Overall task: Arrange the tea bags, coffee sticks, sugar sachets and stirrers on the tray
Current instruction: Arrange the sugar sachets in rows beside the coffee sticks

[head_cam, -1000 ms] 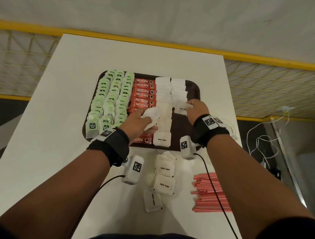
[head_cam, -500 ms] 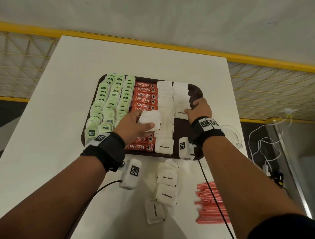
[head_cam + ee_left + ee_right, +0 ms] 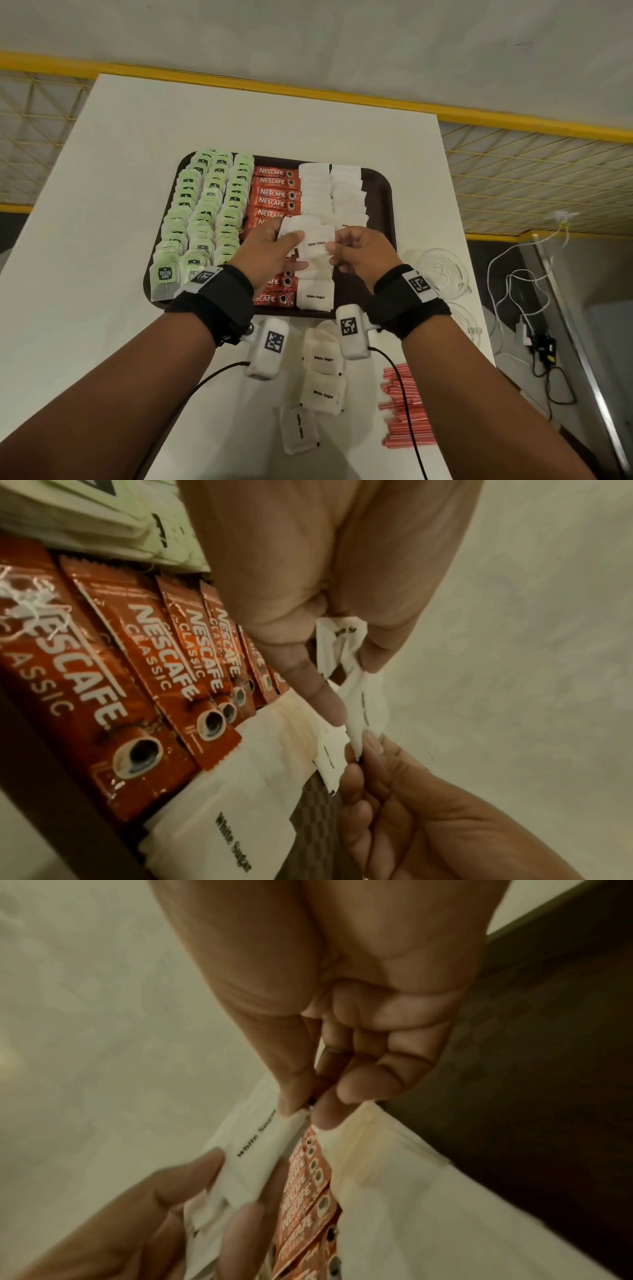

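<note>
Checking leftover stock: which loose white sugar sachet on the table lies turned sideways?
The white paper sugar sachet nearest the person: its print runs sideways, unlike the two sachets beyond it.

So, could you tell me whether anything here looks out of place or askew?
Yes. Several sugar sachets lie loose on the table, off the tray; the nearest one is turned sideways. The red stirrers are also off the tray, on the table's right edge.
</note>
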Demonstrator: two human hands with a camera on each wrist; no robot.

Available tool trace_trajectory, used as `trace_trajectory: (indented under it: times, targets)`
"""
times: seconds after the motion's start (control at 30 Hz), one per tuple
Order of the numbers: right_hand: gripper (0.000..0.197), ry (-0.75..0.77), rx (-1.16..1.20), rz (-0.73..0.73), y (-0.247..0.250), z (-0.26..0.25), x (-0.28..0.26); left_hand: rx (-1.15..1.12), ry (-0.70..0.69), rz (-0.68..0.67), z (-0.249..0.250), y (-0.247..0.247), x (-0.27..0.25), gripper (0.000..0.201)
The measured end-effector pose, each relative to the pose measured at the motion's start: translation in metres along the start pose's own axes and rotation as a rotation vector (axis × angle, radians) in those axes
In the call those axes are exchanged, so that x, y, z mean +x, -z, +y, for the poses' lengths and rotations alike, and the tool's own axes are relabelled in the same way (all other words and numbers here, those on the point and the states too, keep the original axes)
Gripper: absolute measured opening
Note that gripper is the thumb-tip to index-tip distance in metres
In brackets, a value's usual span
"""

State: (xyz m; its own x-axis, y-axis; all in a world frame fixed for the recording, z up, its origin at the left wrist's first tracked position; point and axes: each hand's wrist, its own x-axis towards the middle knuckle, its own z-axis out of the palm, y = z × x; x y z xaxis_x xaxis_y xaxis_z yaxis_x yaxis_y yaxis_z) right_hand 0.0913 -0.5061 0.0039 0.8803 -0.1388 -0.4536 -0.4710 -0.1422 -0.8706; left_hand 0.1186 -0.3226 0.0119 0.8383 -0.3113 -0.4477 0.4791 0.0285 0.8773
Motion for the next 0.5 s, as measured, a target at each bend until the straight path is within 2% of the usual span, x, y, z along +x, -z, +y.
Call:
trace_trajectory:
  times: [0.13, 0.27, 0.5]
  targets:
    - [0.007, -0.031, 0.071, 0.142, 0.015, 0.009, 0.009, 0.008, -0.004, 0.051, -0.002, 0.004, 0.002, 0.021]
    - [0.012, -0.142, 0.054, 0.322, 0.027, 0.015, 0.022, 0.039, -0.018, 0.084, -0.003, 0.010, 0.002, 0.022]
    - [0.008, -0.211, -0.129, 0.387, 0.029, 0.023, 0.040, 0.062, -0.012, 0.073, -0.008, 0.017, -0.002, 0.022]
